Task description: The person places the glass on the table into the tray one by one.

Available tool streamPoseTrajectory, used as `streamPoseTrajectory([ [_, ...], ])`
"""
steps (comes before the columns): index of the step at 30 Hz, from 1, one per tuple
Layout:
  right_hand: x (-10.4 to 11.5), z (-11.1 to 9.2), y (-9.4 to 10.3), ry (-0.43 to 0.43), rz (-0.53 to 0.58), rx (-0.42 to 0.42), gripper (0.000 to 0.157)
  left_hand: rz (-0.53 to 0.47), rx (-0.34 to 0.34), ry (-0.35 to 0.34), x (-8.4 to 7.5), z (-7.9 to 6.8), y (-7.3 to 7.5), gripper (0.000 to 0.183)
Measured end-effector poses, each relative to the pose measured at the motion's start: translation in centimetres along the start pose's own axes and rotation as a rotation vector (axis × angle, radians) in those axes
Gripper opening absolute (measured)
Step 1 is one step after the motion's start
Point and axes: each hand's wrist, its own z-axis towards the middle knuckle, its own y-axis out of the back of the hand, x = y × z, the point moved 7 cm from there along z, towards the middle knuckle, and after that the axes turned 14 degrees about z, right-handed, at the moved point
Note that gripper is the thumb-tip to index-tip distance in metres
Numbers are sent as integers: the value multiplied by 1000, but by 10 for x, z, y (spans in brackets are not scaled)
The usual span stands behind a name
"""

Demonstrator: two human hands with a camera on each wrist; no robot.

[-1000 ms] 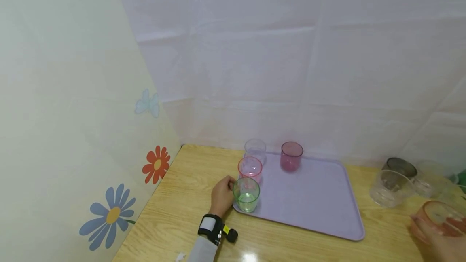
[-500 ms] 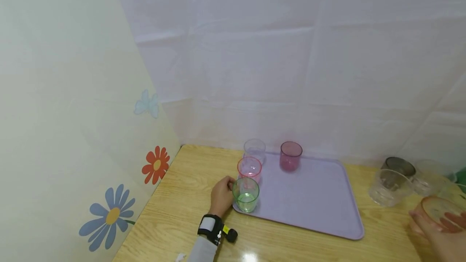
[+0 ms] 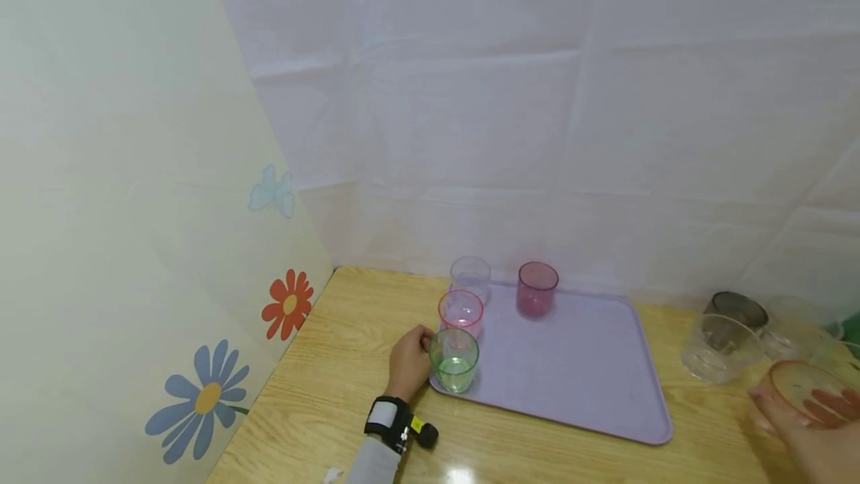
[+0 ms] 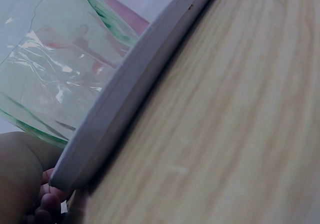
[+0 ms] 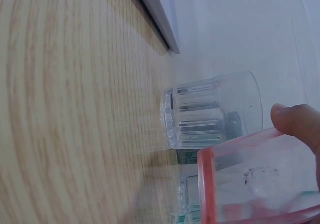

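My left hand (image 3: 407, 363) is at the near left corner of a lavender tray (image 3: 571, 372), gripping its edge; the left wrist view has fingertips (image 4: 50, 202) under the rim. Right beside it on the tray stands a green tinted glass (image 3: 455, 364). Behind that one come a pink-rimmed glass (image 3: 460, 312) and a colourless glass (image 3: 470, 278). A magenta glass (image 3: 536, 297) occupies the tray's back. At the far right, my right hand (image 3: 816, 443) holds an orange-pink glass (image 5: 255, 176), its fingers showing through the wall. In the right wrist view its thick base is off the table.
Right of the tray stand a clear ribbed glass (image 5: 200, 111), a dark grey glass (image 3: 742, 312) and further clear glasses. Something green (image 3: 852, 331) is cut off at the right edge. A pale cloth wall (image 3: 457, 110) backs the wooden table (image 3: 376, 305).
The orange-pink glass and my right hand have shifted slightly up and left. My left hand, the tray and the glasses on it have stayed in place.
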Motion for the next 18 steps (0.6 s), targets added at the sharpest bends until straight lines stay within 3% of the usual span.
streamPoseTrajectory([
  [18,13,-11,-12,-14,-49,45,92,10,-10,-11,0,0,0,7],
])
